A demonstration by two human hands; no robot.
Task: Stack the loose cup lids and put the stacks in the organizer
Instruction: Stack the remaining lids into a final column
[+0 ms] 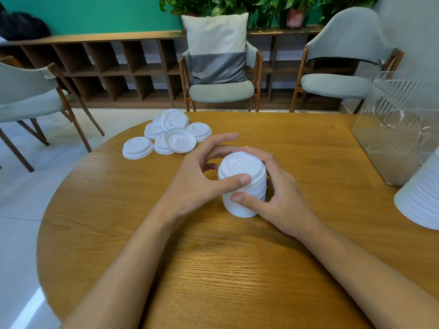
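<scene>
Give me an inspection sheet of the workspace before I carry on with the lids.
Surface: round wooden table, wood grain showing.
Job's things: lid stack upright at centre; loose lids heaped near the far left edge, several overlapping; second white stack at the right, cut off by the frame; clear organizer far right, contents unclear.
Clutter: nothing seen.
Grippers: left hand and right hand both grip the lid stack, thumbs on its near side.
Cables: nothing seen.
Surroundings: chairs, one with a cushion; cubby shelf with plants on top; green wall.
</scene>
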